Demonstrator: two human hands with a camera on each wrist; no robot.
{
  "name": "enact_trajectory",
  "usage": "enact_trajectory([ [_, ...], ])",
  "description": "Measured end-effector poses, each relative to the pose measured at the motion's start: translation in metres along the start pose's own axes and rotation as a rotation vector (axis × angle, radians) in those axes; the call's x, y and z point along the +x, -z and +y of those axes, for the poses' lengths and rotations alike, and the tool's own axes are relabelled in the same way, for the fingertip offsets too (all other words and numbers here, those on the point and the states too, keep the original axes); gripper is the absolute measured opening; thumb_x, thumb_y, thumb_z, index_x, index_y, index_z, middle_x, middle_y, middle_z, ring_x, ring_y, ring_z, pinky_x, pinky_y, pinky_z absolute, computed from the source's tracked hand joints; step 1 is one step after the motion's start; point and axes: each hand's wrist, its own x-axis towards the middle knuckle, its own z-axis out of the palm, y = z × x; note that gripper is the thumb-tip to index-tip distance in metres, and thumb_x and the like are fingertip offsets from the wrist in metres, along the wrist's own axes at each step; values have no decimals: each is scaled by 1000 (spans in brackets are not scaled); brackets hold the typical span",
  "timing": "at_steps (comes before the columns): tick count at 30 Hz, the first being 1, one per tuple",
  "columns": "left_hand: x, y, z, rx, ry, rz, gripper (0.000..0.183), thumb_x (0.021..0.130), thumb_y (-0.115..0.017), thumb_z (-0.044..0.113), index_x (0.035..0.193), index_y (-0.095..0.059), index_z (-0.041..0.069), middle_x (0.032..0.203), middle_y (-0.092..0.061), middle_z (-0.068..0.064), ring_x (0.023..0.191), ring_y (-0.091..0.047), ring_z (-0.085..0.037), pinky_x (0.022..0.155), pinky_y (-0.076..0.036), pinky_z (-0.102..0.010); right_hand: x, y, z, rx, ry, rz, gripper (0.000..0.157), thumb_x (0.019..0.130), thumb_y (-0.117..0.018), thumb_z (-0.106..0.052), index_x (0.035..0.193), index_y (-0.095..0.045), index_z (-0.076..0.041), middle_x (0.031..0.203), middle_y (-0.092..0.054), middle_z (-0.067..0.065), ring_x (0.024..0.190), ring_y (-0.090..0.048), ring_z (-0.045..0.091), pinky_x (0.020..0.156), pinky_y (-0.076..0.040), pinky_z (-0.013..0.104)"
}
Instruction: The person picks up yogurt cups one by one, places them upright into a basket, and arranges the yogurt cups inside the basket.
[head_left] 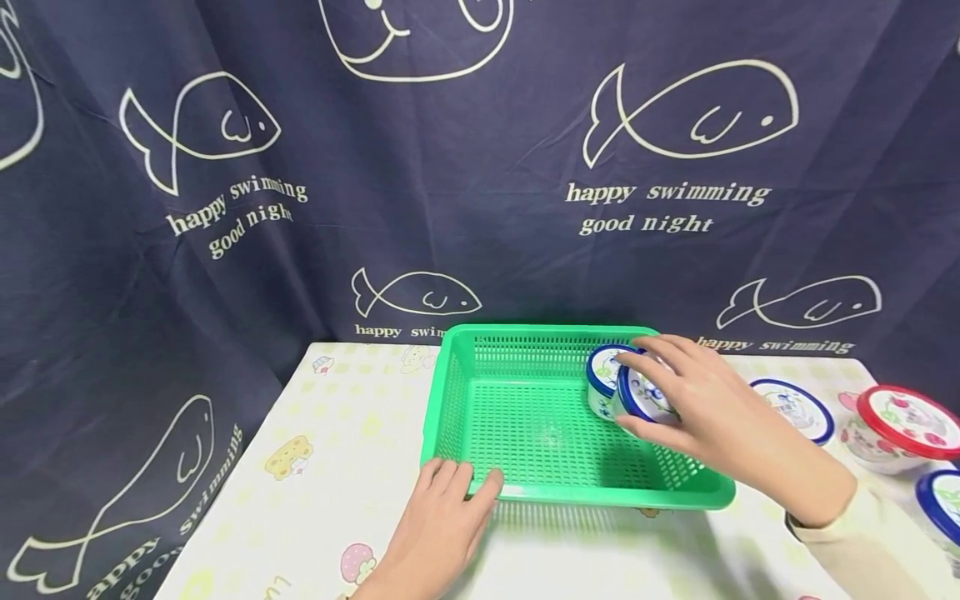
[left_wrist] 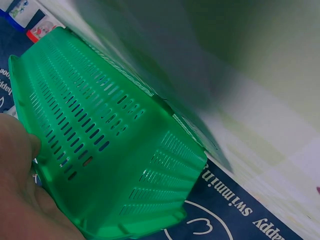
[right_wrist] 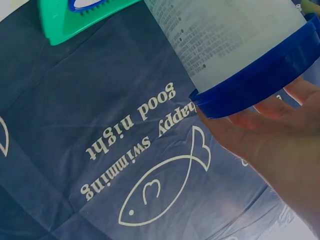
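Right hand (head_left: pixel 716 404) holding a blue-lidded tub (head_left: pixel 647 400) at the right end of a green basket (head_left: pixel 525 433).
Its fingers are spread around the lid, gripping the tub at a tilt close beside a second tub (head_left: pixel 603 372) in the basket; whether the held one touches the bottom I cannot tell. The left hand (head_left: pixel 446 512) pinches the basket's near rim at the left corner. A red-lidded tub (head_left: pixel 911 422) sits right of the basket on the worktop (head_left: pixel 345 467).
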Motion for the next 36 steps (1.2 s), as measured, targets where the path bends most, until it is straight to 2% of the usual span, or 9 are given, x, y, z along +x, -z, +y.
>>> enact_trajectory([
  [7, 0, -1, 0, -2, -3, 19, 34, 96, -28, 30, 115, -54, 20, 79, -45, 2, 74, -43, -20, 85, -36, -42, 4, -8, -1, 3, 21, -5, 64, 70, -65, -50, 121, -55, -12, 118, -53, 13, 113, -44, 32, 93, -32, 49],
  [19, -2, -1, 0, -19, 11, -6, 33, 96, -28, 31, 116, -53, 21, 80, -45, 3, 75, -42, -18, 86, -35, -41, 14, -14, -6, 31, 20, -26, 61, 72, -65, -48, 121, -54, -13, 120, -51, 6, 117, -42, 25, 95, -30, 45],
  [26, -1, 0, 0, -24, 6, 3, 34, 96, -27, 30, 116, -53, 20, 80, -45, 2, 75, -43, -19, 86, -35, -42, 20, -19, -6, 33, 34, -2, 61, 72, -65, -49, 119, -55, -12, 120, -52, 9, 115, -42, 28, 92, -32, 47],
  [36, -1, 0, 0, -14, 8, -4, 34, 96, -27, 30, 117, -53, 20, 80, -45, 2, 76, -43, -20, 87, -35, -42, 30, -28, -2, 34, 39, -24, 60, 74, -61, -52, 120, -54, -13, 120, -52, 9, 114, -44, 28, 94, -31, 45],
])
